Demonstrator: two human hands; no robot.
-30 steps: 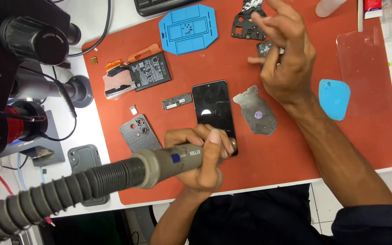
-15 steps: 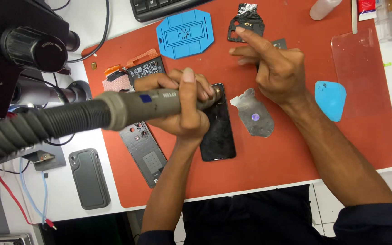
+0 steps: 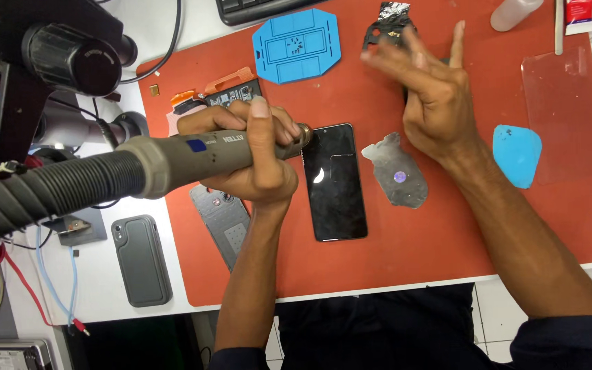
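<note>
An orange mat (image 3: 515, 226) covers the tabletop (image 3: 173, 288). The left hand (image 3: 255, 154) is wrapped around a grey hot-air wand (image 3: 193, 156), nozzle at the top corner of a black phone (image 3: 336, 181). The right hand (image 3: 433, 96) hovers with fingers spread, holding nothing, above a grey metal plate (image 3: 399, 171).

- Left hand (image 3: 255, 154): closed in a full fist grip, thumb laid along the top and pointing to 12 o'clock, knuckles toward 1 o'clock.
- Left forearm: bare, runs almost straight down to 6 o'clock, wrist slightly bent.
- Right hand (image 3: 436, 103): open and empty, raised, fingers (image 3: 457, 44) spread and extended toward 11–12 o'clock, blurred at the tips.
- Right forearm: bare, angles away to 5 o'clock, dark sleeve at the lower corner.
- Hands well apart, not touching.
</note>
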